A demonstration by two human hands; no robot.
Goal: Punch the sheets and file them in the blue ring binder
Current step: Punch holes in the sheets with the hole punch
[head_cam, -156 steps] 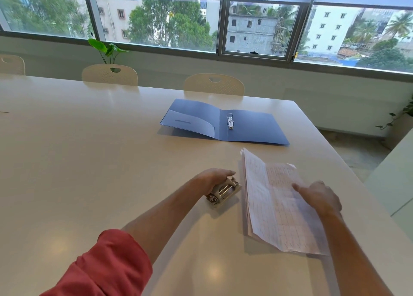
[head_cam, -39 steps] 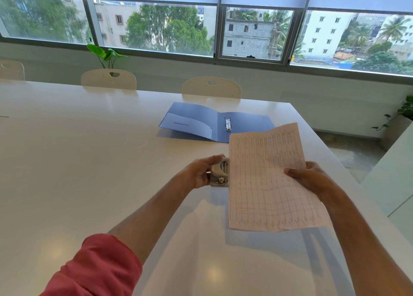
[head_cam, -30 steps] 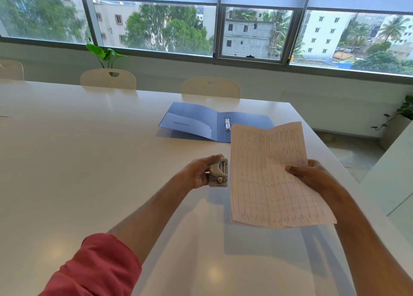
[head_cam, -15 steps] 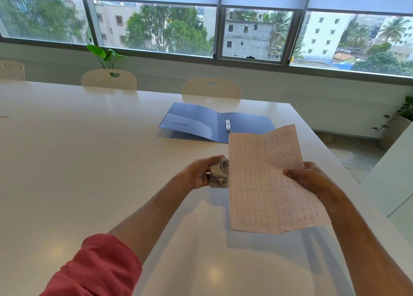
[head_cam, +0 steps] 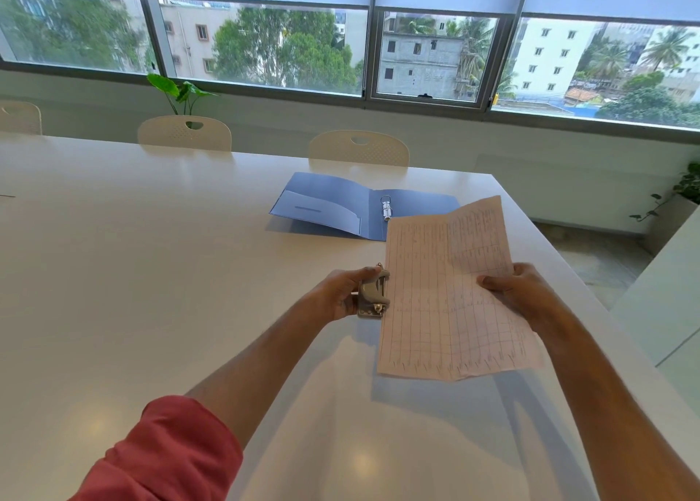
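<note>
On the white table point(head_cam: 151, 273) in front of me, starting at the left, my left hand point(head_cam: 341, 292) is wrapped around the metal hole punch point(head_cam: 373, 296), fingers curled over its top and thumb side, holding it up off the surface so its slot faces right. Just beside it, the left edge of the sheets point(head_cam: 447, 292) sits at the punch's mouth; whether the paper is fully seated in the slot I cannot tell from here. The sheets are gridded, a little creased, and held tilted up in the air. Further right, my right hand point(head_cam: 519, 296) pinches their right edge, thumb on the front and fingers curled behind. Beyond all this, well apart from my hands, the blue ring binder point(head_cam: 329, 205) lies open flat, its rings point(head_cam: 385, 209) standing in the middle.

I judge I am at the punching step: lining the paper's edge into the punch. Next I need to slide the edge squarely and fully in, keep the stack even, then squeeze firmly. Filing on the rings comes after that.
</note>
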